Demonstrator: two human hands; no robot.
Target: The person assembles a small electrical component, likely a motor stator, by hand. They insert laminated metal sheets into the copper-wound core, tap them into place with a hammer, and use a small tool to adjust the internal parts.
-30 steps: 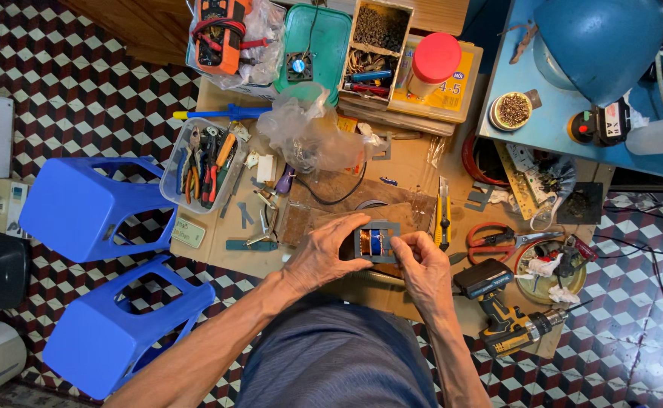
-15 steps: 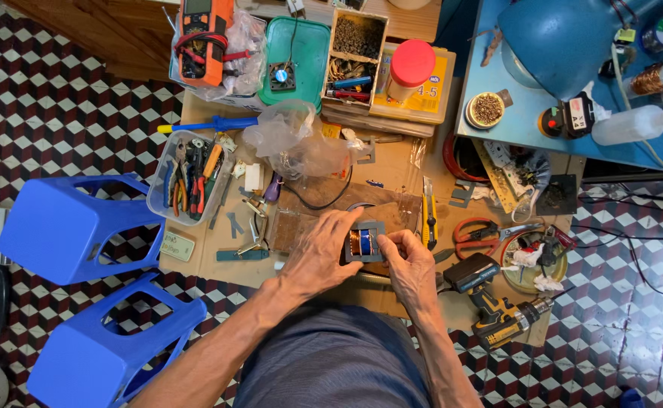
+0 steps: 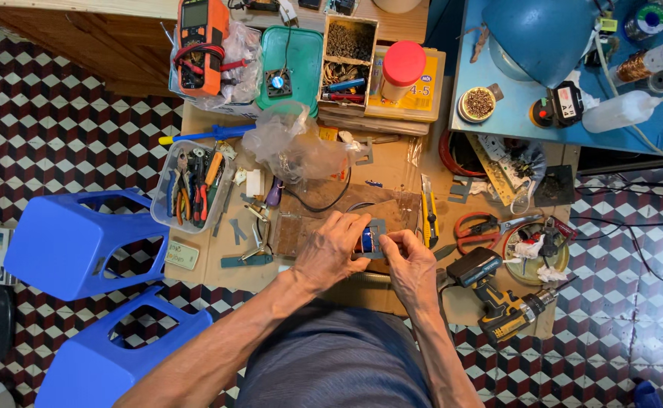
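Two blue plastic stools [image 3: 82, 242] stand well to the left of the fingers, and a cordless drill [image 3: 498, 298] lies just to their right. The left hand [image 3: 331, 253] closes around a small blue part [image 3: 367, 240] on the workbench [image 3: 218, 268]. The right hand [image 3: 411, 264] pinches that part's right edge with its fingertips [image 3: 386, 242].

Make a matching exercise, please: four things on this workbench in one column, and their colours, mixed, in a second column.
Things:
1. multimeter
2. jar lid
3. tray under the small fan
4. stool beside the bench

Colours:
A. blue
B. green
C. orange
D. red

Pairs: 1-C, 2-D, 3-B, 4-A
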